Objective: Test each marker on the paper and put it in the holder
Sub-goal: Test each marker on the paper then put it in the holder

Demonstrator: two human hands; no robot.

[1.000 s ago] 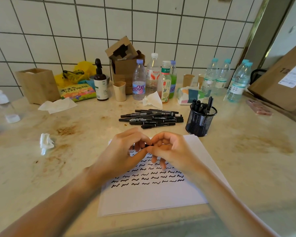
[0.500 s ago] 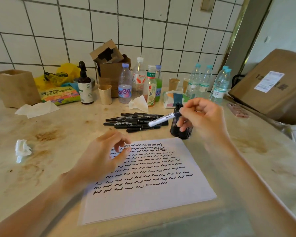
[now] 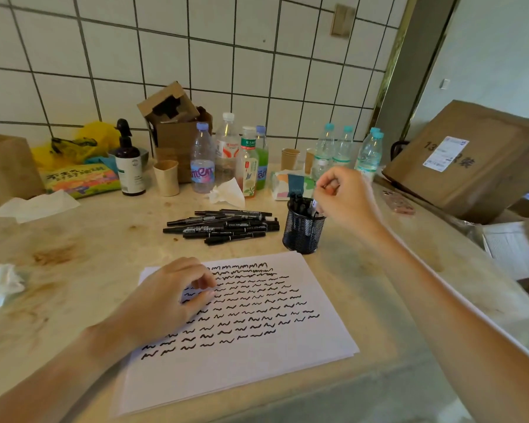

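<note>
While the right hand [image 3: 344, 198] hangs over the mesh holder [image 3: 303, 228] in the head view, its fingers are curled inward and a whitish marker end [image 3: 314, 205] shows just under them, at the holder's rim. Whether the fingertips are pinching that marker or have already let go I cannot tell; motion blur hides the contact. It stands nearly upright among the black markers already in the holder.

The untested markers [image 3: 223, 225] lie in a loose heap on the counter [image 3: 74, 239], just left of the holder and beyond the far edge of the paper [image 3: 257, 361]. Their long axes run roughly left to right across the view, most of them close to parallel. From the right hand the heap lies to the left and a little toward the person; from the left hand [image 3: 168, 297] it lies straight ahead, past the top of the sheet.

The left hand rests on the paper's upper left part, fingers loosely bent and close together, holding nothing (it seems to be steadying the sheet). By my judgement the right hand is nearer the heap's right-hand ends, so a sideways reach from the holder would meet the barrels end-on, and a grip across a barrel would need the wrist turned.
</note>
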